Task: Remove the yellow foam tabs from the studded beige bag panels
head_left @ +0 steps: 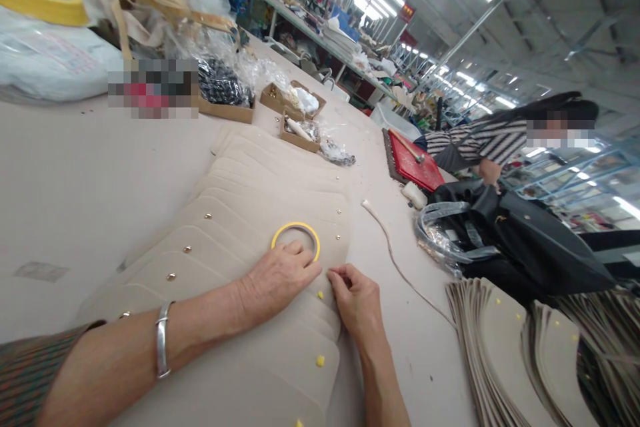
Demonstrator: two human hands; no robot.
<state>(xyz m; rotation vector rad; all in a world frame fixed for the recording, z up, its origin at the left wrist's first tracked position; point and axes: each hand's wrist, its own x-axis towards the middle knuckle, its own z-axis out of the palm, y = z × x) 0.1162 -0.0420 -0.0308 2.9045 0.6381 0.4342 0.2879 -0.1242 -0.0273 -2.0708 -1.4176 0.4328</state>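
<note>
Beige panels lie nearest the camera, overlapping in a long fanned row that runs away up the table. Metal studs dot their left side, smaller ones their right, and yellow bits sit near the right edge of the closest panels. The left hand is palm down over the row, its fingers curled on the near rim of a yellow tape roll. The right hand is at the row's right edge, thumb and forefinger pinched together; whether anything is between them is too small to tell. A silver bracelet circles the left wrist.

To the right of the row, a thin strap curves over the table towards bunched stacks of similar panels. Beyond those stacks lie black bags, with handles in clear wrap. Farther up, a hammer rests on a red board, near a person in a striped top who leans in.

Past the row's far end stand small cardboard boxes of hardware. At the upper left, a larger yellow roll rests on a plastic-wrapped bundle.
</note>
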